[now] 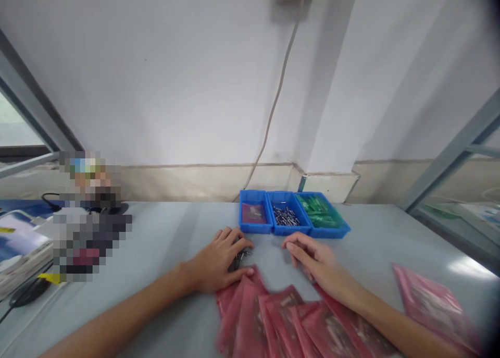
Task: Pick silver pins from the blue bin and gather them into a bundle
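Note:
My left hand (224, 259) rests on the table with its thumb and fingers apart. Its fingers curve around a few small metal pieces (242, 255), partly hidden by the palm, that look like screws. My right hand (312, 259) hovers in front of the blue bins, fingers curled and thumb close to the index finger. Whatever it may hold is hidden. Below both hands, several pink translucent bags (281, 316) lie fanned out and overlapping, with blurred contents inside. One bag lies partly under my right wrist.
Three blue bins stand side by side: one with a pink bag (253, 213), one with metal screws (286, 217), one with green bags (321, 211). Another pink bag (433, 306) lies at right. A black mouse (29, 293) and papers are at left. A cable (275, 102) hangs down the wall.

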`<state>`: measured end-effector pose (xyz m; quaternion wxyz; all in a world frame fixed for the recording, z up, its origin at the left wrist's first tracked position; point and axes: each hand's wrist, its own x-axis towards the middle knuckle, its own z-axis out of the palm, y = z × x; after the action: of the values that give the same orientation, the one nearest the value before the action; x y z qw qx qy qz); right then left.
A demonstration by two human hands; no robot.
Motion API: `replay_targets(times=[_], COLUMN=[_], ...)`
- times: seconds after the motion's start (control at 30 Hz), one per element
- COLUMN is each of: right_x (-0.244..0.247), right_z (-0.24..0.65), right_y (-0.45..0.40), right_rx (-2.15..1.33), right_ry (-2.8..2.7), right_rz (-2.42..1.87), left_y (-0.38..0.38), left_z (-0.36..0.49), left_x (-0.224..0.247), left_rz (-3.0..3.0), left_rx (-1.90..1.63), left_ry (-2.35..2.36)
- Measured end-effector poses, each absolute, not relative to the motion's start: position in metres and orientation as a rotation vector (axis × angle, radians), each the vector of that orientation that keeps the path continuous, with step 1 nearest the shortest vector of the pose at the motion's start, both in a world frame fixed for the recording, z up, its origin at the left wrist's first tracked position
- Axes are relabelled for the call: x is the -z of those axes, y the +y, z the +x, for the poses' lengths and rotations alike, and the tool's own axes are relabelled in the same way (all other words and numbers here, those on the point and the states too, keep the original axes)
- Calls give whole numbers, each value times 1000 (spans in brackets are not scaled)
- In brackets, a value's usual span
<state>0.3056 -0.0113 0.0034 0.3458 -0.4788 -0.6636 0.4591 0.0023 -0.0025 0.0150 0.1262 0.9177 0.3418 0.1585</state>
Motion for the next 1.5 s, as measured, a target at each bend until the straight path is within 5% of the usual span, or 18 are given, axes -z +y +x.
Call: replay_targets(times=[1.5], right_x=[-16], right_z=[303], right_y=[-22], right_rx=[-704], right_ry=[-2463], right_rz=[-1011], left_y=[12], left_z=[34], left_x=[-3], left_rz=[2492], left_rx=[-677], left_ry=[890])
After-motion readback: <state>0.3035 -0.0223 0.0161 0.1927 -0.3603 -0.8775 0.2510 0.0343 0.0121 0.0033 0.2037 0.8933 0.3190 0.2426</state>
